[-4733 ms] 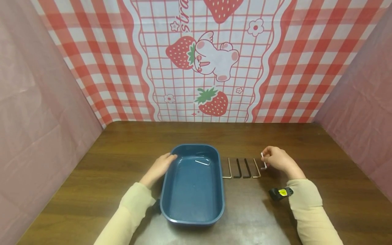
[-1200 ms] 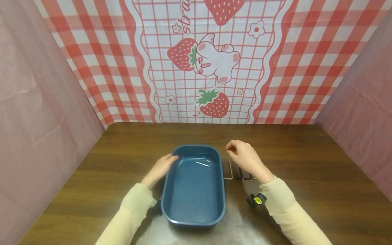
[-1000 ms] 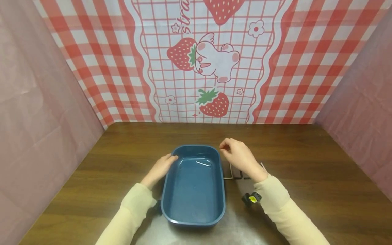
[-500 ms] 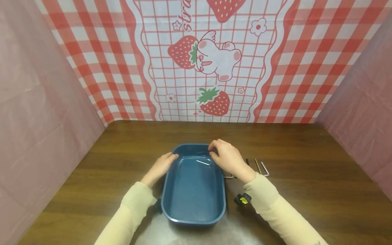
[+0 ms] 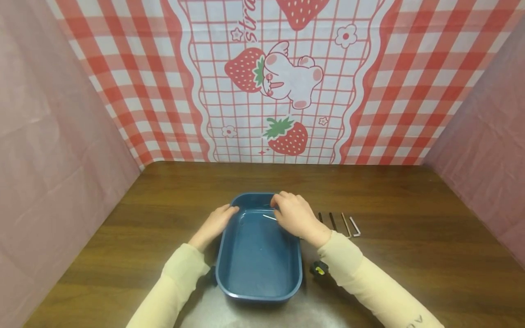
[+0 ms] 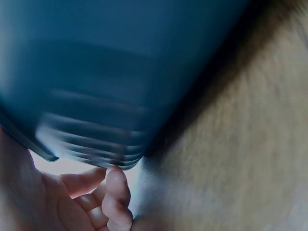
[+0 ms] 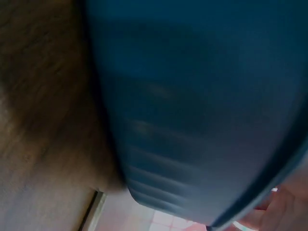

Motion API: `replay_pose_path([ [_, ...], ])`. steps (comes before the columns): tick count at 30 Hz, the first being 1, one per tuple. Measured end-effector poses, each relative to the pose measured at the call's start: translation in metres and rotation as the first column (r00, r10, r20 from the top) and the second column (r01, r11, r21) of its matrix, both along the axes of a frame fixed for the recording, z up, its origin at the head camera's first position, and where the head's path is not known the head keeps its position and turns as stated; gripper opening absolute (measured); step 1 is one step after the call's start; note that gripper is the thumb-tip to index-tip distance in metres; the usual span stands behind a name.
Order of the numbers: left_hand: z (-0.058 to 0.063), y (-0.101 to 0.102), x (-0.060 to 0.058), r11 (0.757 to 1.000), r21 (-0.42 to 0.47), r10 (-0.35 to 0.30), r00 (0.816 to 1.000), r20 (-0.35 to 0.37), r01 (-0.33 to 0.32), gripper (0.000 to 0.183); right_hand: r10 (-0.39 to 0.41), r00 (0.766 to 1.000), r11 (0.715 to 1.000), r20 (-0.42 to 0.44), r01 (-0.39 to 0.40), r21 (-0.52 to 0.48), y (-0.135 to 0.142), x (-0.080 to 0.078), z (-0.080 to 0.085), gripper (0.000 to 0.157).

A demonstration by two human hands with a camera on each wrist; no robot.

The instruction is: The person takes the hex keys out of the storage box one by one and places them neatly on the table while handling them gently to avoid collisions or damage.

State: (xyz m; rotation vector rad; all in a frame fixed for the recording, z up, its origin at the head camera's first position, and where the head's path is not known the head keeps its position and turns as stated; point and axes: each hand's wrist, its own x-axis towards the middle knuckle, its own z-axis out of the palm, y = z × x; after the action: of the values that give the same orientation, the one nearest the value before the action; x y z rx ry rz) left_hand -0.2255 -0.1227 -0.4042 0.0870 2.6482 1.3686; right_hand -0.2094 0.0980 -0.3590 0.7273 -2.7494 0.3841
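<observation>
A deep blue plastic tray (image 5: pixel 258 255) stands mid-table. My left hand (image 5: pixel 213 225) grips its left rim near the far end, thumb over the edge; in the left wrist view its fingers (image 6: pixel 117 192) are bent by the tray's ribbed outer wall. My right hand (image 5: pixel 296 215) reaches over the far right rim, fingers loosely bent inside. Close to that thumb lies a pale hex key (image 5: pixel 268 217), its other end hidden by the hand. Right of the tray lie two black hex keys (image 5: pixel 333 222), a gold hex key (image 5: pixel 346 223) and a whitish hex key (image 5: pixel 355 226).
The brown wooden table (image 5: pixel 164 191) extends around the tray. A strawberry-print cloth (image 5: pixel 279 91) hangs behind it, with pink cloth (image 5: pixel 61 159) at the sides. A small black wrist device (image 5: pixel 319 269) juts from the right sleeve.
My right hand set the whitish hex key at the row's right end, then moved left over the row and into the tray's far end. My left hand kept its grip.
</observation>
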Motion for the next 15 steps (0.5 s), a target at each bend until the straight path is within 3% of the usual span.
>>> replay_pose_path([
  [5,0.0,0.0,-0.001,1.0,-0.004,0.0,1.0,-0.004,0.0,0.043,0.041,0.998,0.997,-0.053,-0.037,0.072,-0.007,0.001,-0.008,0.014],
  [15,0.001,-0.001,0.0,1.0,0.005,-0.001,1.0,0.009,0.001,0.045,0.05,0.999,0.978,-0.012,-0.047,0.202,-0.014,0.005,-0.018,0.024],
])
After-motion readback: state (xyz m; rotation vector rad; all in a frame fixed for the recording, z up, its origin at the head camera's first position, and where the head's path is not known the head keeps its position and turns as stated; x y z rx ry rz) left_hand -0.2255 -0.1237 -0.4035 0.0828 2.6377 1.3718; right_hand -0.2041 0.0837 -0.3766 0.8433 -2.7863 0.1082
